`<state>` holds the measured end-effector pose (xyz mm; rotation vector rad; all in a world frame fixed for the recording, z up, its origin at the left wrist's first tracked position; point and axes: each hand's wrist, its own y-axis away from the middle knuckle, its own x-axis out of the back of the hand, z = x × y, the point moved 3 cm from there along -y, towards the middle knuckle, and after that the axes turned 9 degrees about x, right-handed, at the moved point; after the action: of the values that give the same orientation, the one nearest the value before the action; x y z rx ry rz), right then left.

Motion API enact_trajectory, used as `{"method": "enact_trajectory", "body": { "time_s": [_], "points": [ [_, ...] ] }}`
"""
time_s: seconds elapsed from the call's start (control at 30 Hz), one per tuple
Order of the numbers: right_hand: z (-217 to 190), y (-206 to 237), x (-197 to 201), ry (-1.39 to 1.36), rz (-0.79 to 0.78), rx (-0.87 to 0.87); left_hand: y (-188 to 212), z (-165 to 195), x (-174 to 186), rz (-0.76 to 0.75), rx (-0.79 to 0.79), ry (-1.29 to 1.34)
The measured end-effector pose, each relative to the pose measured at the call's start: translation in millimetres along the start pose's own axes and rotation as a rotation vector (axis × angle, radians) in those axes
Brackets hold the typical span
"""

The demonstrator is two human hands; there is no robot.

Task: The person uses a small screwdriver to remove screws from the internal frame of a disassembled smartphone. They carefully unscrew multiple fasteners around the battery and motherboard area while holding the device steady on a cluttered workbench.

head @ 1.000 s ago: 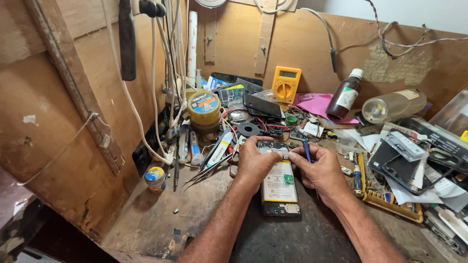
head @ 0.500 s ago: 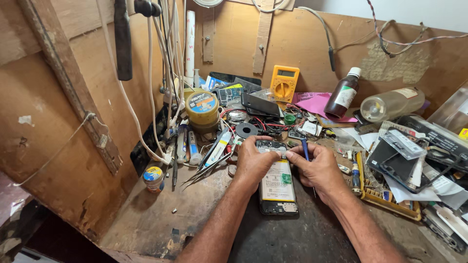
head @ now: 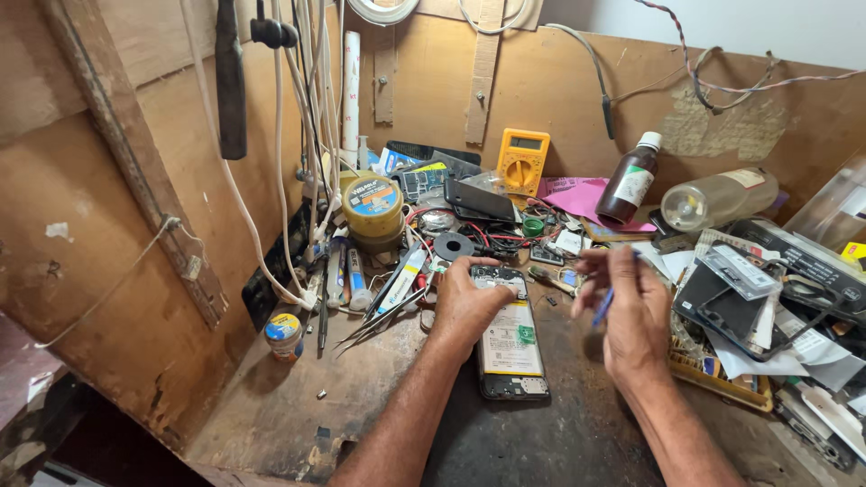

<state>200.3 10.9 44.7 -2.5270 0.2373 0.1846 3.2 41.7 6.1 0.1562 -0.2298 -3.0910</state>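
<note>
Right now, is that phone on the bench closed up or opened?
Opened: the phone lies back cover off, battery and circuit board exposed, with the left hand resting on its upper edge.

Brown wooden boards [head: 108, 225] wall in a worn, dark desk [head: 271, 415] on the left and at the back (scuffed and stained). A slanted wooden batten [head: 135, 171] crosses the left board. Above the back board shows a pale wall [head: 767, 32]. Light falls evenly.

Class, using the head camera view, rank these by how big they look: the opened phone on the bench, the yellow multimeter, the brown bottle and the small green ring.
1. Opened phone, nearest the camera
2. Brown bottle and yellow multimeter: too alike to rank
3. Small green ring
</note>
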Motion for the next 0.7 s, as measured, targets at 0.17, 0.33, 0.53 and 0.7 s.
{"method": "enact_trajectory", "body": {
  "time_s": [0.17, 0.33, 0.53, 0.7],
  "points": [
    [-11, 2, 3, 0.156, 0.091, 0.249, 0, 0, 1, 0.008, -0.003, 0.0],
    [-16, 7, -6, 0.236, 0.047, 0.285, -2, -3, 0, 0.036, -0.022, -0.011],
    [-15, 7, -18, 0.179, 0.018, 0.346, -16, -6, -4, -0.028, -0.072, 0.07],
    [-13, 12, -20, 0.222, -0.061, 0.394, -30, -9, -9, -0.028, -0.032, 0.094]
  ]
}}
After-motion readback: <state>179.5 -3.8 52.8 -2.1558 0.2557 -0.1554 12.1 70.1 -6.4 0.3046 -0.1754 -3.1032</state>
